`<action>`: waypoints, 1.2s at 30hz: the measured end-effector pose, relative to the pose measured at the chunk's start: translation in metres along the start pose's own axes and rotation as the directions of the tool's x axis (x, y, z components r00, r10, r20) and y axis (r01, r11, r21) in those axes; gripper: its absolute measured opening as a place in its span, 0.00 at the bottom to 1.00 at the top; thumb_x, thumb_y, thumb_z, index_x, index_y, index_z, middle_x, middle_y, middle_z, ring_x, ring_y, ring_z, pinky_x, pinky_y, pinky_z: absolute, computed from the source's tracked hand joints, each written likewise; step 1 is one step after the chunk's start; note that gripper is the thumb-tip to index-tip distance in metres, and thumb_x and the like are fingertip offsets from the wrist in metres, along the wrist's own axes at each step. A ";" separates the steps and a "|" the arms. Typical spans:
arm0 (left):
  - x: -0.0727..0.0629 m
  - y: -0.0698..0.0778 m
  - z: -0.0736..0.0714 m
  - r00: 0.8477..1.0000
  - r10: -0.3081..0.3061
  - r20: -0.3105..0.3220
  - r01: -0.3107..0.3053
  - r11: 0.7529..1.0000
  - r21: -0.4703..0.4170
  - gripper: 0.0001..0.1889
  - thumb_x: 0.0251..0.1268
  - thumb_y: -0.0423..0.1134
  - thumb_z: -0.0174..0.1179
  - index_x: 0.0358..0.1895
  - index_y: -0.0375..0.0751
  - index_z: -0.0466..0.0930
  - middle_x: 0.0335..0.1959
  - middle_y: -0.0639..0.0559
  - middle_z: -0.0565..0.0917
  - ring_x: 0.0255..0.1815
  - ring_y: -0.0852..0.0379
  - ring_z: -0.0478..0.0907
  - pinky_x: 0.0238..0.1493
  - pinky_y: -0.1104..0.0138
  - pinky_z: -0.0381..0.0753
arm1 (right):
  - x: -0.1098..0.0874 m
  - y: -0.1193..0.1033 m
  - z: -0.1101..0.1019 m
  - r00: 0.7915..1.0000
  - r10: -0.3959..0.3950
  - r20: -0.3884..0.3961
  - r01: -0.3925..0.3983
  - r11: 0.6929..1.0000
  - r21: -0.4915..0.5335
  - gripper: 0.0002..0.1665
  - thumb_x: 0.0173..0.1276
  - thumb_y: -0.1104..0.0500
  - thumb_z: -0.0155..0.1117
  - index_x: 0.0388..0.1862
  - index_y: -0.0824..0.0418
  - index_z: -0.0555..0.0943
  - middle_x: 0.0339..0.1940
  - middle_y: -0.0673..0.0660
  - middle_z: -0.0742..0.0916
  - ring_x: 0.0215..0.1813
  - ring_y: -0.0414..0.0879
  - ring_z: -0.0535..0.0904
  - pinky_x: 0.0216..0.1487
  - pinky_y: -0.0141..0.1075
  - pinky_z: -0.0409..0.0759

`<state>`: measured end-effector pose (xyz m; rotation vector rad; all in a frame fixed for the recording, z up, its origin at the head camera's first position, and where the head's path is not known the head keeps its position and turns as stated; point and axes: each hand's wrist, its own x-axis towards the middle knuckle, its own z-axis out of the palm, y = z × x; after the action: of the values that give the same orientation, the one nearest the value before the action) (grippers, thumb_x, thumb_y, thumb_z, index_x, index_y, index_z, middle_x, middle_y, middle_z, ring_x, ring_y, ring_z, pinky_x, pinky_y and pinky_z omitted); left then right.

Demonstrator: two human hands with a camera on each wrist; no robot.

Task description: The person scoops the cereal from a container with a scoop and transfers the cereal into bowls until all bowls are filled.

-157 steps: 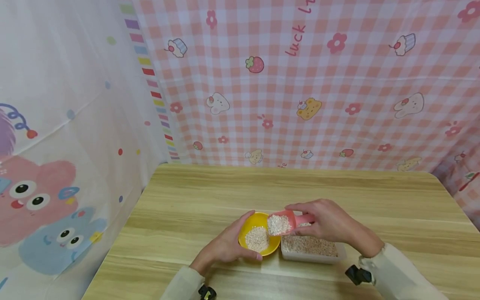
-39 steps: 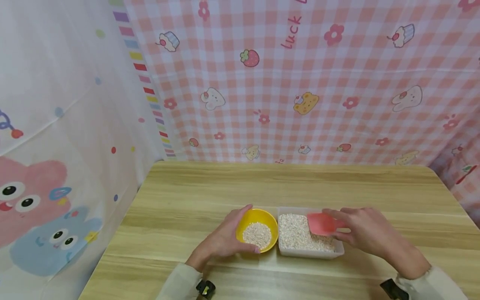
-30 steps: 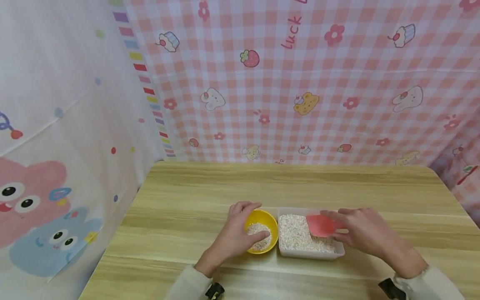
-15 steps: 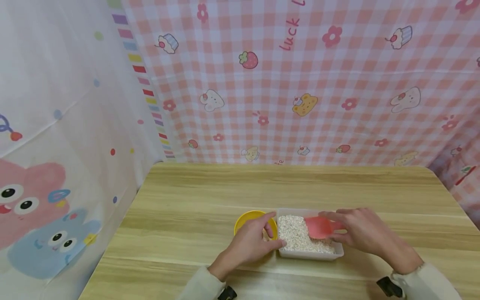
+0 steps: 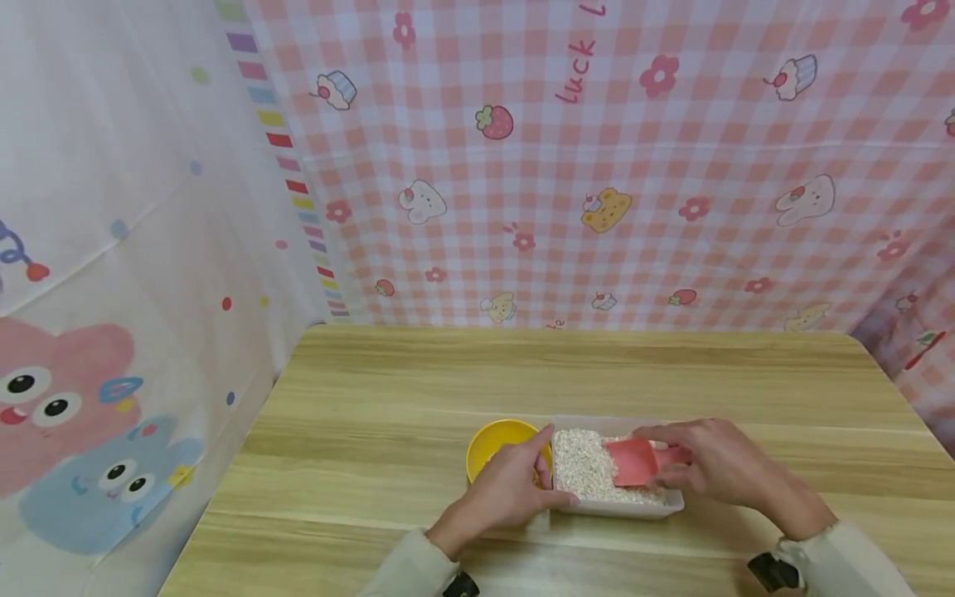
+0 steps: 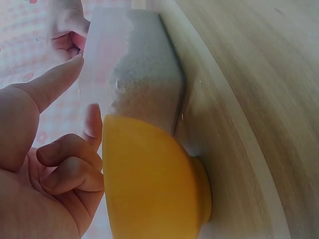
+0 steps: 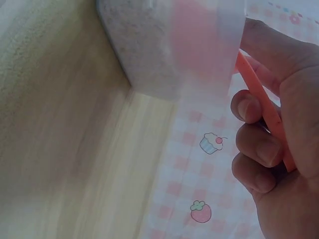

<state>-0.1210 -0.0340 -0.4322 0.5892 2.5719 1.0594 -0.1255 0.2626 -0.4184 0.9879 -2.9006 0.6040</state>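
Note:
In the head view, my right hand (image 5: 719, 464) grips the handle of a pink scoop (image 5: 634, 462), whose bowl rests on pale oat flakes (image 5: 585, 466) in a translucent plastic container (image 5: 622, 509). In the right wrist view, fingers (image 7: 259, 144) curl round the scoop handle (image 7: 266, 107). My left hand (image 5: 511, 489) holds the container's left near corner, thumb at the front rim and forefinger at the left side. Its other fingers (image 6: 70, 174) are bent beside the yellow bowl (image 6: 149, 179). That bowl stands left of the container, its inside mostly hidden by the hand in the head view.
Both vessels stand on a wood-grain table (image 5: 418, 390). A pink checked cloth (image 5: 462, 166) hangs behind the table, and a white printed cloth (image 5: 172, 274) hangs on the left. Dark straps sit at both sleeve cuffs.
My left hand has let go of the yellow bowl and moved right to the container. Earlier the scoop held oats over the bowl; now it lies in the container, shifted slightly nearer the front.

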 end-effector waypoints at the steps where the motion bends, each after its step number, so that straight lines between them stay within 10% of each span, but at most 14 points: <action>1: 0.000 0.000 0.000 1.000 0.001 0.001 -0.001 1.000 0.004 0.51 0.50 0.49 0.77 0.75 0.37 0.60 0.20 0.64 0.74 0.18 0.65 0.67 0.28 0.75 0.69 | 0.000 0.000 0.000 1.000 0.007 0.007 -0.007 1.000 0.012 0.30 0.54 0.49 0.79 0.56 0.56 0.84 0.34 0.42 0.88 0.28 0.28 0.72 0.28 0.28 0.72; 21: 0.000 0.002 0.000 1.000 0.010 0.015 -0.010 1.000 0.010 0.52 0.51 0.49 0.76 0.76 0.36 0.57 0.20 0.65 0.74 0.18 0.66 0.66 0.27 0.75 0.69 | 0.002 -0.005 0.010 1.000 -0.016 0.018 0.013 0.984 0.180 0.30 0.56 0.42 0.76 0.55 0.55 0.85 0.20 0.34 0.74 0.24 0.29 0.59 0.25 0.26 0.63; 36: 0.000 0.003 -0.001 1.000 0.007 0.012 -0.008 1.000 0.019 0.52 0.50 0.48 0.77 0.76 0.35 0.57 0.20 0.66 0.74 0.19 0.67 0.66 0.29 0.75 0.69 | 0.007 -0.010 0.018 0.999 -0.037 0.001 0.036 0.983 0.182 0.29 0.56 0.45 0.77 0.54 0.56 0.85 0.27 0.38 0.83 0.25 0.29 0.61 0.27 0.26 0.66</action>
<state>-0.1203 -0.0328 -0.4297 0.6083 2.5739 1.0324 -0.1239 0.2446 -0.4307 1.0596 -2.8644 0.8791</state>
